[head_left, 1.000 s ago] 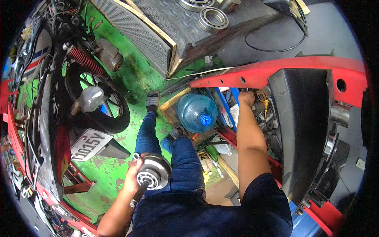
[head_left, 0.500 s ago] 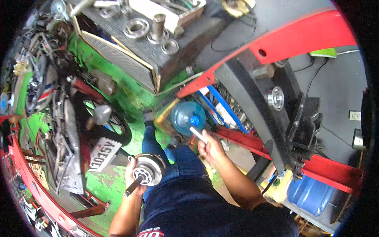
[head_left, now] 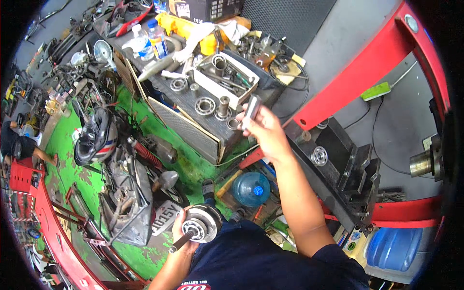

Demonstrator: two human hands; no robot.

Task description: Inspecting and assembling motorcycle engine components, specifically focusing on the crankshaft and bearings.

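My left hand [head_left: 188,247] is wrapped around a motorcycle crankshaft [head_left: 211,223], close to my body. A ball bearing [head_left: 194,229] sits around its dark shaft, which sticks out toward the lower left. Out over the workbench corner, my right hand [head_left: 269,135] grips a short shiny metal cylinder [head_left: 252,107], tilted upward. Beside those fingers on the black bench lie a small bearing ring [head_left: 233,124] and an upright metal sleeve [head_left: 224,104] standing on a ring. Two larger ball bearings, one nearer [head_left: 205,106] and one farther left [head_left: 179,85], lie there too.
A white tray [head_left: 220,90] of tools and two plastic bottles [head_left: 157,37] are on the bench. At right stands a red press frame [head_left: 357,60] with a bearing [head_left: 319,156] on its black bed. A blue water jug [head_left: 244,188] and a dismantled motorcycle [head_left: 128,212] are below.
My right hand has moved up and forward with the metal cylinder, from above the water jug to the bench corner. The view has tilted up; my left hand still holds the crankshaft.
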